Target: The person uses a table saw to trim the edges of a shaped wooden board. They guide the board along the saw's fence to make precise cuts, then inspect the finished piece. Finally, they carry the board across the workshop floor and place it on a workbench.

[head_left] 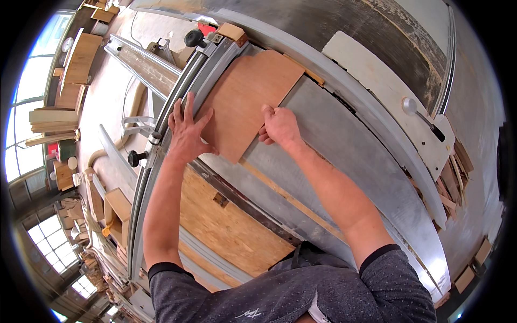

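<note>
A reddish-brown wooden panel (250, 89) lies flat on the grey metal table (334, 126) of what looks like a sliding table saw. Its far end has a shaped, partly curved outline. My left hand (188, 132) rests with fingers spread across the panel's left edge, beside the metal crosscut fence (215, 75). At the panel's right edge my right hand (280, 126) is closed, thumb and curled fingers gripping that edge. The fingertips underneath are partly hidden. Beyond the panel's far left corner, a small wood block (231, 33) sits at the fence's end.
Black knobs (194, 38) stick up from the fence rail. A long metal rip fence (366, 113) runs along the right, with a pale plate (388, 97) and lever handle beyond. A plywood board (231, 220) lies nearer me. Wood offcuts (455, 172) are piled at the right.
</note>
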Available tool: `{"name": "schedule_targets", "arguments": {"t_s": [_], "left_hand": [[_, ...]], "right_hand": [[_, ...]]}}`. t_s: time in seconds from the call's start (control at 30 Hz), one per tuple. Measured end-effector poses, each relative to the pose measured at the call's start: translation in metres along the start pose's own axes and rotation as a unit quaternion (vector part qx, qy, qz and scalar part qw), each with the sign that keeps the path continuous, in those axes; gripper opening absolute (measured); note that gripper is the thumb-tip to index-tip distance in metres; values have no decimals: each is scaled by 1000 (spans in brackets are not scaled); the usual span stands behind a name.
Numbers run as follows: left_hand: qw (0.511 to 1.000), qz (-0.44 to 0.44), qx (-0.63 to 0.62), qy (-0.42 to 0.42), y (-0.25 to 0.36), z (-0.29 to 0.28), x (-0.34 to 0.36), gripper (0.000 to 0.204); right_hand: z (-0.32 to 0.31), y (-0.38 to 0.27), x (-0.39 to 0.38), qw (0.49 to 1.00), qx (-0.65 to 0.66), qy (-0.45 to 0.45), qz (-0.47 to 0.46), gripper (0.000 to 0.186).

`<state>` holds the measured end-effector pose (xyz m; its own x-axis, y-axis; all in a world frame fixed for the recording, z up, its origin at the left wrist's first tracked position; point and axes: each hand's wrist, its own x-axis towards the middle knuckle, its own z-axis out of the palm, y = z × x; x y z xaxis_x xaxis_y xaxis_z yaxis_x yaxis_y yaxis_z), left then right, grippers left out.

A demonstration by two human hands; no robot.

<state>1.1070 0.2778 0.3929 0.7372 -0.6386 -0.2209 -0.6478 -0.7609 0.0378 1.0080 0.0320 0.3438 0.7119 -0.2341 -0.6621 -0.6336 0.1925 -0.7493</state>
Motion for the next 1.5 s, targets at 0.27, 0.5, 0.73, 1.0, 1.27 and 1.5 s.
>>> {"name": "schedule_targets", "arguments": {"t_s": [0.27,0.5,0.73,1.0,1.27,1.5], "left_hand": [[1000,3,-10,14,-4,-1,2,113],[1000,-6,-21,18,-9,-3,7,112],[999,-21,-28,-3,-14,-5,14,114],[999,-7,-32,22,-21,-4,18,107],[999,-18,-40,1,-24,-8,23,110],[999,-14,-41,-6,-26,-9,25,111]], "right_hand": [[2,0,8,1000,1,-1,4,51],[6,0,17,1000,-1,-10,12,51],[10,-6,26,1000,-10,-9,13,52],[13,-10,33,1000,-17,-7,23,50],[16,-15,37,999,-17,-11,27,49],[17,-16,40,1000,-13,-4,27,49]]}}
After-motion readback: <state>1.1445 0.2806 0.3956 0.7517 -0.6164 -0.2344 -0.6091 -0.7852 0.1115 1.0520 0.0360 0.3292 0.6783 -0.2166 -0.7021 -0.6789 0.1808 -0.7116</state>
